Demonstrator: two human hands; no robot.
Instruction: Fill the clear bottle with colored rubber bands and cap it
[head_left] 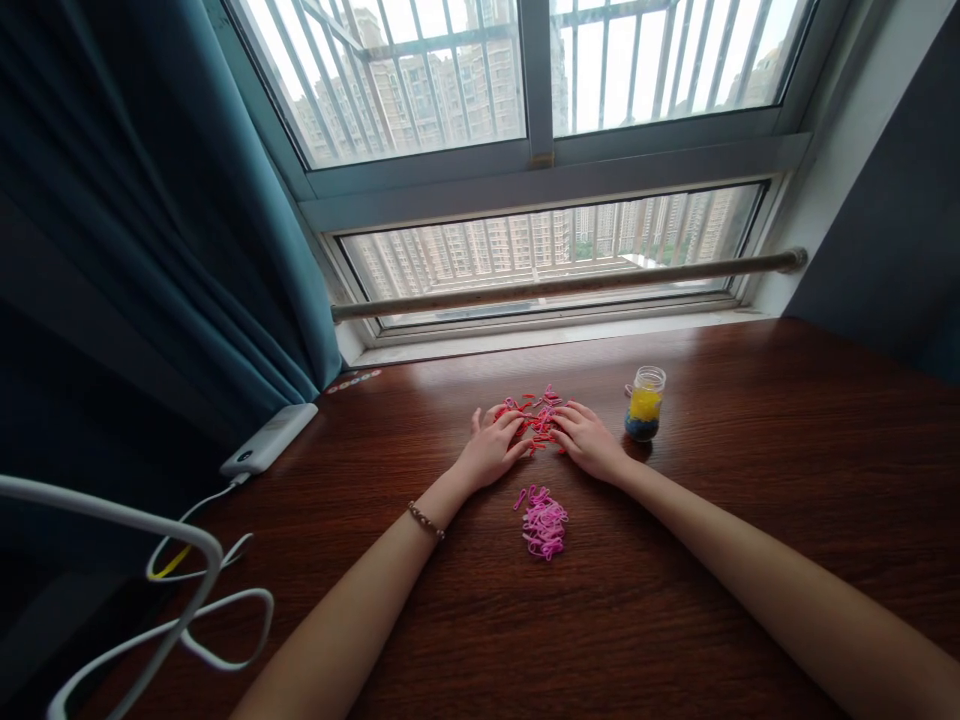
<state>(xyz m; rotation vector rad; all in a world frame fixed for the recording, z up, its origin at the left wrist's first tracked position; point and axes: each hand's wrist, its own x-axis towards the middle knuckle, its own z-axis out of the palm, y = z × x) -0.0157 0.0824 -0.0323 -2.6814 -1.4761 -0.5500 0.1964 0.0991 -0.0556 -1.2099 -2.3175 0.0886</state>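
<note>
Both my hands rest on a dark wooden table [712, 560], fingertips meeting over a scatter of small red and pink elastic bands [534, 412]. My left hand [493, 447] lies palm down, fingers bent toward the bands, a bead bracelet on its wrist. My right hand [589, 438] lies opposite, fingers curled in at the same scatter. Whether either hand pinches a band is too small to see. A separate heap of light pink bands [544, 524] sits nearer me, between my forearms.
A small clear jar [644, 403] holding yellow and blue bands stands just right of my right hand. A white power bank [268, 438] with white cables [202, 590] lies at the left. A teal curtain [150, 220] hangs left; window and rail [570, 285] lie behind.
</note>
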